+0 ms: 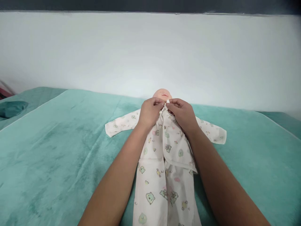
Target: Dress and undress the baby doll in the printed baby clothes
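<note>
A baby doll [162, 93] lies on its back, its head toward the wall. It is dressed in a white baby shirt [155, 138] printed with small bears, with both sleeves spread out to the sides. Matching baby pants [150, 188] cover the legs. At the neckline, my left hand [150, 113] pinches the edge of the shirt. Close beside it, my right hand [183, 114] pinches the collar from the other side, a bit of white cloth showing between the fingers. The right front panel hangs with a loose lower corner. My fingers hide most of the doll's neck.
A teal plush cover [70, 150] with shallow creases lies under the doll. Behind it rises a white wall [117, 53] with a dark band along the top. Bunched teal fabric [13, 108] lies at the far left edge.
</note>
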Demonstrator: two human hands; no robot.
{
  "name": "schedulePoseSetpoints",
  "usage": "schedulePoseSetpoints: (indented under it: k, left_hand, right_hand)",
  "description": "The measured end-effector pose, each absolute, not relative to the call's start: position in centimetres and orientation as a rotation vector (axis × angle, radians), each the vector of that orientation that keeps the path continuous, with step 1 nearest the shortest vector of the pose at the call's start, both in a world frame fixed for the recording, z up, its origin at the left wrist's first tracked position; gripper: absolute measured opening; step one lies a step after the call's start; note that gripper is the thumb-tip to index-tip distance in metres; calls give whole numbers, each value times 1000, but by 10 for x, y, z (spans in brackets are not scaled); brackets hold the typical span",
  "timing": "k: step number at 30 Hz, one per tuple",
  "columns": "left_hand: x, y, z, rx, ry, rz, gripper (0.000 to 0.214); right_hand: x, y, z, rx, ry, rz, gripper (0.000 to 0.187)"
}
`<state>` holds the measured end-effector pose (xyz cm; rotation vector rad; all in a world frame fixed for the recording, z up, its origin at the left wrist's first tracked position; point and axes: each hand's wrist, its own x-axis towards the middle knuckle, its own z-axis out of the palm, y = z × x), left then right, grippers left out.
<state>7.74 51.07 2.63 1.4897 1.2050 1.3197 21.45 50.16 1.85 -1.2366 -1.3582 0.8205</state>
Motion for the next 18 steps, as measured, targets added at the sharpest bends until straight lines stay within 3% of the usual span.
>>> schedulePoseSetpoints:
  k: [10, 18]
  left_hand:
    - [78, 513, 23, 1487, 1204, 1318, 7]
    - [80, 510, 27, 1441, 1271, 1275, 25]
  right_hand:
    - [215, 500, 22, -1309, -1505, 781, 22]
    - [213, 493, 23, -1314, -1688, 691, 27]
